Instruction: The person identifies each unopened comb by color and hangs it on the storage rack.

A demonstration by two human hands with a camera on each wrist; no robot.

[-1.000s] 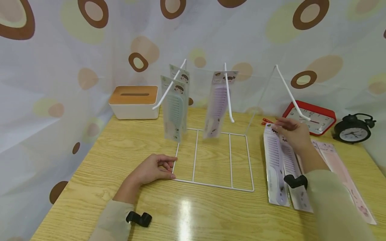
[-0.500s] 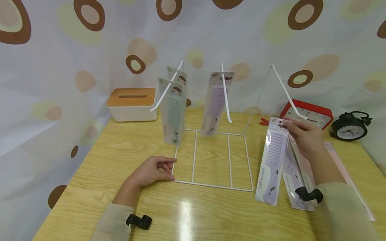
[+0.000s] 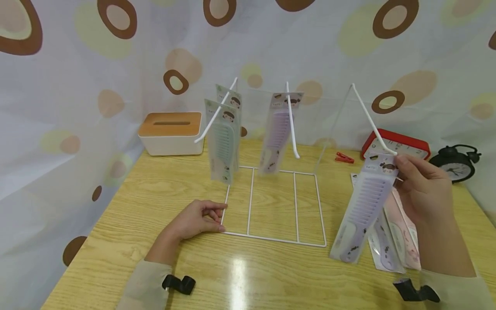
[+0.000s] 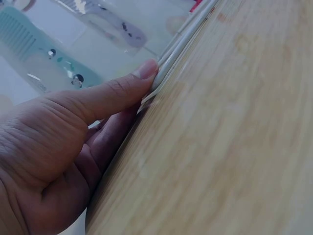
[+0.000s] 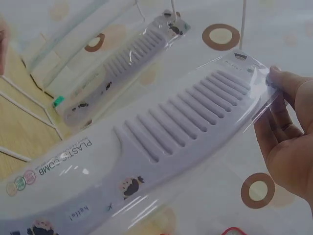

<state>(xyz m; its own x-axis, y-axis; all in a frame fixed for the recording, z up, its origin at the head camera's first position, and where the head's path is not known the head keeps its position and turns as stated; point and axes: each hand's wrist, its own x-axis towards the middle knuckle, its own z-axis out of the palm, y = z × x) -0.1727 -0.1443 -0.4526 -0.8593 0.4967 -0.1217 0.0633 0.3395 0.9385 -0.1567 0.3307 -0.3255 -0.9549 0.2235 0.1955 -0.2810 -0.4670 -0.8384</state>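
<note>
My right hand (image 3: 420, 189) is pinching a packaged lilac comb (image 3: 364, 213) just beside the rack's right hook (image 3: 373, 122); my left hand (image 3: 195, 219), fingers apparently relaxed, is steadying the wire rack base (image 3: 271, 202).

Left hand (image 3: 195, 220) is lying low on the light wooden table (image 3: 128, 206), palm down, fingers loosely curled, with the thumb tip and fingertips (image 4: 146, 69) pressed against the near left corner of the white wire rack base (image 3: 271, 202). That forearm, in a pale green sleeve, runs back toward the near table edge. Right hand (image 3: 420, 189) is raised to the right of the rack, thumb and fingers pinching the top of a lilac plastic comb in clear packaging (image 3: 364, 211), which hangs down tilted. Right forearm comes up from the near right.
</note>
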